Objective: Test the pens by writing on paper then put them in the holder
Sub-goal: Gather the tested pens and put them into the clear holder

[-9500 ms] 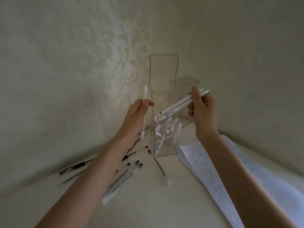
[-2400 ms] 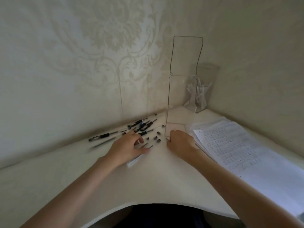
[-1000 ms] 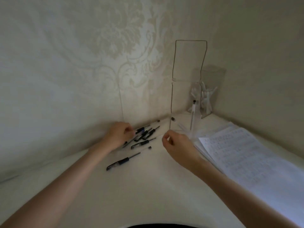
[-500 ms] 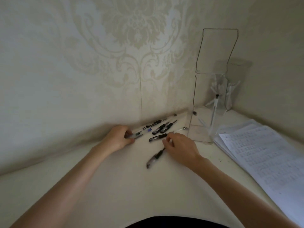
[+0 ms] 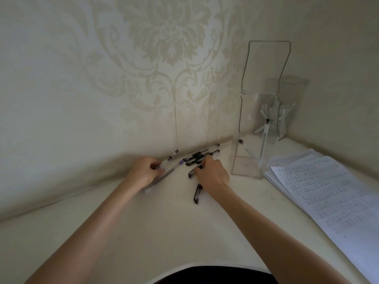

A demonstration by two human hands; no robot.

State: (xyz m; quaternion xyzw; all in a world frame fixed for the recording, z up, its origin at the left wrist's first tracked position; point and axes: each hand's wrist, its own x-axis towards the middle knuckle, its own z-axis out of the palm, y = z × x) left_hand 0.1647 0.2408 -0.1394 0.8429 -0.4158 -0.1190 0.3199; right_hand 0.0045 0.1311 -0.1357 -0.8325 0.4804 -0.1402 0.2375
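Note:
Several black-capped pens (image 5: 200, 156) lie in a loose pile on the cream table by the wall. My left hand (image 5: 144, 171) is closed around a clear pen (image 5: 162, 177) at the pile's left end. My right hand (image 5: 212, 174) rests on the pile, fingertips pinching a black pen (image 5: 192, 172). Another black pen (image 5: 198, 193) lies just in front of that hand. The clear holder (image 5: 254, 140) stands to the right with two clear pens (image 5: 264, 142) leaning inside. The written paper (image 5: 328, 191) lies at the right.
A second clear box (image 5: 287, 111) with white pens stands in the corner behind the holder. Patterned walls close off the back and right. The table's curved front edge (image 5: 184, 267) is near my body.
Both hands have closed onto pens in the pile. One black pen has slid out and now lies toward me in front of my right hand.

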